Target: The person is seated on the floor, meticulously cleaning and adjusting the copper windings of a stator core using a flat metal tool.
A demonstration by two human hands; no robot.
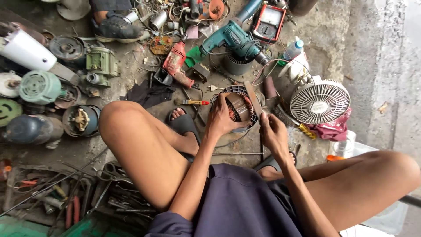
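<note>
My left hand (221, 119) grips the rim of a round motor stator (239, 105), a grey ring with copper windings inside, held above the ground between my knees. Just right of the ring, my right hand (272, 131) pinches a thin flat brown stick (253, 97) whose far end rests across the stator's right edge. I sit on the ground with both knees raised and a dark sandal (184, 124) on my left foot.
A teal power drill (232, 40), a red drill (175, 61) and a small white fan (319, 102) lie ahead. Several motors (39, 87) crowd the left. Loose hand tools (74, 193) lie at lower left. Another person's shoe (115, 27) is at top.
</note>
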